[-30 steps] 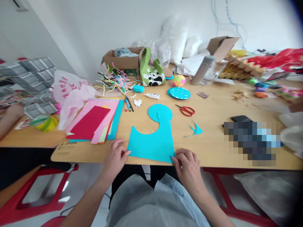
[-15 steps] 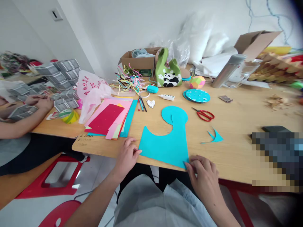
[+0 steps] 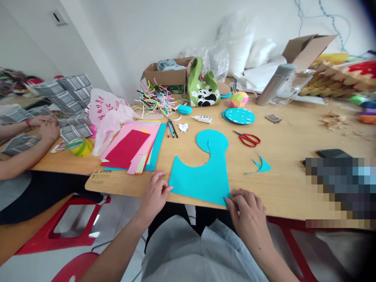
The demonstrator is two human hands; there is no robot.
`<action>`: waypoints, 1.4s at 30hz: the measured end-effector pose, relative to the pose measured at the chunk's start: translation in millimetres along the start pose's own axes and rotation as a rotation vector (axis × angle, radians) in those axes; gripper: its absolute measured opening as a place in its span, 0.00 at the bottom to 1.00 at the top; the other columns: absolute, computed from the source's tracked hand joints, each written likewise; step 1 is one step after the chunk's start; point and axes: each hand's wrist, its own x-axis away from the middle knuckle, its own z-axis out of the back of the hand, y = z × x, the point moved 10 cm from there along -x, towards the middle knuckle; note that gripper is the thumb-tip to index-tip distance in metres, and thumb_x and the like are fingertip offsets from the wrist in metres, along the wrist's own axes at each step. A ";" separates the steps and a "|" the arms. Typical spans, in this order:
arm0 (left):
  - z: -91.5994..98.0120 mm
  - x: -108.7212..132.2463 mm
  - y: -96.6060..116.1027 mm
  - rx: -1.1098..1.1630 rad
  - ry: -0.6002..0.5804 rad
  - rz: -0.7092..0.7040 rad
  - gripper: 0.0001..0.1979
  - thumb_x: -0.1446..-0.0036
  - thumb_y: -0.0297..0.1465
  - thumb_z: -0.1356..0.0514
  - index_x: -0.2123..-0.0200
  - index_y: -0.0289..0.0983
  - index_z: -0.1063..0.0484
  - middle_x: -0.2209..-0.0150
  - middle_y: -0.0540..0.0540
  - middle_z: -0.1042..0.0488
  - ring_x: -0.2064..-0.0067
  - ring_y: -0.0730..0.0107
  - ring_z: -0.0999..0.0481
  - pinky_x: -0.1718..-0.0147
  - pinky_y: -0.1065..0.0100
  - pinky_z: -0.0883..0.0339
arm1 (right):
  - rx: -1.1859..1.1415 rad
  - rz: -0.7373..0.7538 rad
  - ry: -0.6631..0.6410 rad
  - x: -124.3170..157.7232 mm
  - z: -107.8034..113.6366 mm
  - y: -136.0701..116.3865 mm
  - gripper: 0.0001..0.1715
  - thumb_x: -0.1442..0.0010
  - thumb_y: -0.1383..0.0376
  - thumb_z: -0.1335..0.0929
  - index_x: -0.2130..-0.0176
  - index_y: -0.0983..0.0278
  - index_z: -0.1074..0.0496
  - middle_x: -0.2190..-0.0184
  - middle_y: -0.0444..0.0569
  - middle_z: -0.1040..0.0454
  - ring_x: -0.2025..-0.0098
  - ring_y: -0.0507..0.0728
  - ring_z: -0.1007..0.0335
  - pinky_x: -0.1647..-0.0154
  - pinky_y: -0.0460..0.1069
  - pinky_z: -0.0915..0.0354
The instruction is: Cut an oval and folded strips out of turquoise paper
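A turquoise cut-out sheet (image 3: 202,172) with a rounded top lies flat at the near edge of the wooden table (image 3: 293,137). My left hand (image 3: 154,192) pinches its near left corner with curled fingers. My right hand (image 3: 248,211) pinches its near right corner, fingers closed on the paper. A small turquoise offcut (image 3: 261,165) lies to the right of the sheet. Red-handled scissors (image 3: 248,138) rest beyond it.
A stack of pink, red and blue paper (image 3: 132,149) lies to the left, pens (image 3: 170,129) and a glue bottle (image 3: 202,119) behind. A panda bag (image 3: 202,88), cardboard boxes, a steel flask (image 3: 274,85) and pipe cleaners (image 3: 154,100) fill the back. Another person's hands (image 3: 44,127) work at far left.
The view has swung left and back a little. Both my hands have stayed on the sheet's near corners, and the sheet has not visibly moved on the table.
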 end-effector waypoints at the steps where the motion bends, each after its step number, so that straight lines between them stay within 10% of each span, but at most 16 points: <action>1: -0.2 0.1 0.5 -0.001 -0.003 -0.003 0.10 0.40 0.28 0.43 0.75 0.38 0.37 0.50 0.42 0.32 0.43 0.57 0.35 0.45 0.51 0.38 | 0.002 -0.001 0.000 0.1 0.0 0.0 0.20 0.32 0.53 0.43 0.67 0.62 0.34 0.59 0.55 0.30 0.54 0.64 0.38 0.55 0.58 0.41; 31: 0.7 -0.4 2.5 -0.094 0.001 -0.041 0.09 0.38 0.30 0.44 0.72 0.39 0.38 0.51 0.41 0.33 0.45 0.57 0.34 0.47 0.52 0.37 | 0.004 -0.002 0.007 -1.0 1.5 -1.5 0.18 0.32 0.55 0.42 0.67 0.61 0.33 0.59 0.56 0.31 0.56 0.64 0.39 0.56 0.58 0.41; 36: 4.4 4.2 27.2 -0.282 0.083 -0.137 0.04 0.40 0.26 0.44 0.61 0.39 0.33 0.54 0.40 0.31 0.49 0.54 0.33 0.51 0.50 0.35 | -0.020 -0.015 -0.007 -2.0 1.6 -1.7 0.16 0.33 0.56 0.41 0.67 0.61 0.33 0.60 0.55 0.31 0.56 0.64 0.39 0.56 0.58 0.41; 42: -29.9 23.0 58.5 -0.394 -0.149 -0.421 0.16 0.43 0.16 0.51 0.66 0.38 0.27 0.59 0.41 0.25 0.52 0.56 0.28 0.50 0.53 0.31 | -0.053 -0.024 -0.037 -3.5 2.2 -3.0 0.12 0.33 0.59 0.39 0.67 0.61 0.34 0.61 0.53 0.31 0.56 0.62 0.39 0.55 0.58 0.41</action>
